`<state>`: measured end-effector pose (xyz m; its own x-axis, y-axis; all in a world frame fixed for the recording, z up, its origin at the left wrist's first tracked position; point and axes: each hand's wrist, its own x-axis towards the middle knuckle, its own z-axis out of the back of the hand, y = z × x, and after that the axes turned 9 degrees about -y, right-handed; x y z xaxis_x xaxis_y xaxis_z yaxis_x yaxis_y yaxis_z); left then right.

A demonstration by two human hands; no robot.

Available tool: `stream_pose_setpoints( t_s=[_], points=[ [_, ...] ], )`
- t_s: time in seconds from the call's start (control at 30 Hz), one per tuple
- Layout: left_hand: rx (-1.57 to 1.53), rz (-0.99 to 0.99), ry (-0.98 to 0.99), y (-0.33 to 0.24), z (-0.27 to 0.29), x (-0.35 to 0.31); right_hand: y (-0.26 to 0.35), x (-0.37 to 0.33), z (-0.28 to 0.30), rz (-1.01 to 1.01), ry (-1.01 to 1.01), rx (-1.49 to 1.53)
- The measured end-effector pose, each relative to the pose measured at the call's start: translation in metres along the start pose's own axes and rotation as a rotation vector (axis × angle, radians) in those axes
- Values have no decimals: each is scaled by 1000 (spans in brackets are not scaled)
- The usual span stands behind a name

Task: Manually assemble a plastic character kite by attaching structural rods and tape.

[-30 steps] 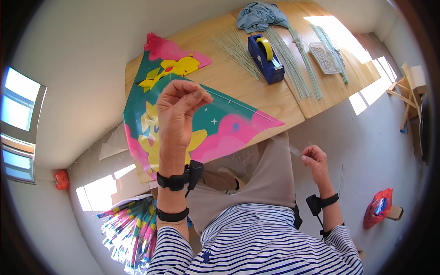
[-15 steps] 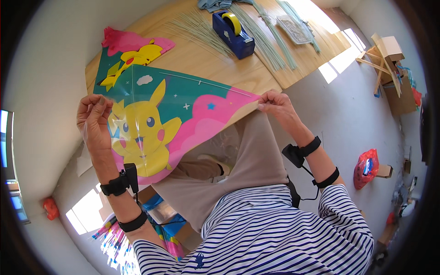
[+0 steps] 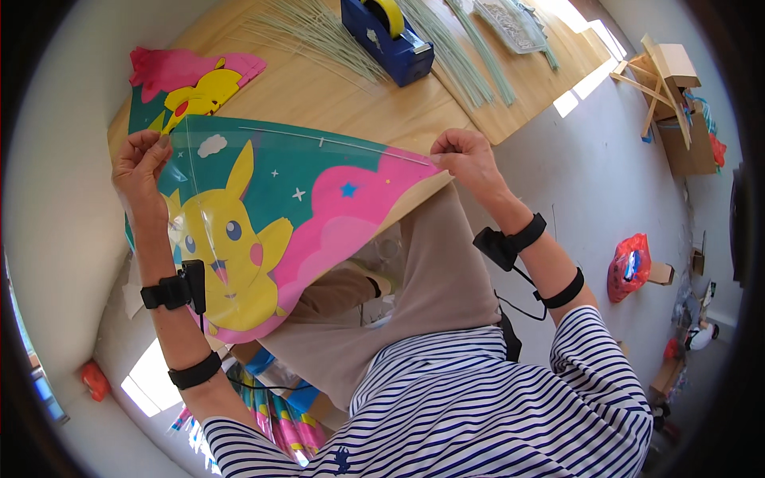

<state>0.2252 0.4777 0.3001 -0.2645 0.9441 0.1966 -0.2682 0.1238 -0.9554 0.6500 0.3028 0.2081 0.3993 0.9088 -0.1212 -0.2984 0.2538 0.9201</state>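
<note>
A thin film kite (image 3: 303, 207), printed green and pink with a yellow cartoon animal, is spread over my lap and the near table edge. Along its upper right edge lies a slim white rod (image 3: 323, 143). My right hand (image 3: 466, 159) is closed in a pinch on the kite's pink right corner. At the kite's left edge, my left hand (image 3: 143, 179) is closed with thumb and fingers pressed together on the film; its exact grip is partly hidden. A second kite of like print (image 3: 195, 88) rests on the table at the far left.
The wooden table (image 3: 311, 99) carries a blue tape dispenser (image 3: 388, 44), bundles of thin pale sticks (image 3: 450, 56) and a clear plastic tray (image 3: 510, 28) of small parts. A red bag (image 3: 629, 267) sits on the floor at right, with cardboard boxes (image 3: 685, 147) farther off.
Both hands have moved left and slightly up in the picture, the left one farther, and the kite is shifted with them. The table's things also appear farther up and left.
</note>
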Motion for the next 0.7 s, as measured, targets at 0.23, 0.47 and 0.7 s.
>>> stream_pose_setpoints(
  t_s=[0.23, 0.47, 0.7],
  points=[
    [-9, 64, 43, 27, -18, 17, -7, 11, -6, -8, -41, -94],
    [-59, 81, 27, 22, -9, 39, 5, 28, -3, -96, 74, 63],
    [-46, 50, -40, 10, 12, 46, 19, 51, -13, -123, 240, 183]
  ],
)
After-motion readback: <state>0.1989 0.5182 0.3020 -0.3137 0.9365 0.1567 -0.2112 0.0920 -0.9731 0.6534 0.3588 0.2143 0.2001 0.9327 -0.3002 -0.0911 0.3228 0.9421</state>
